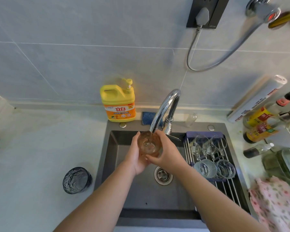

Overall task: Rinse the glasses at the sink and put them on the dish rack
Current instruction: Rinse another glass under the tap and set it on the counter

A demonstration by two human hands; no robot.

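An amber glass (148,144) sits upright under the spout of the chrome tap (164,111), with water running into it. My left hand (135,156) cups its left side and base. My right hand (164,154) grips its right side, thumb on the near wall. Both hands are over the dark sink (141,198). A dark blue textured glass (77,180) stands on the counter left of the sink. Several clear glasses (208,158) lie on the metal dish rack (228,186) across the sink's right side.
A yellow detergent bottle (118,102) and a blue sponge (148,118) stand behind the sink. Sauce bottles (264,124) and a foil roll (256,99) crowd the right counter, with a pink cloth (274,201) nearer. The drain (163,175) lies below the hands.
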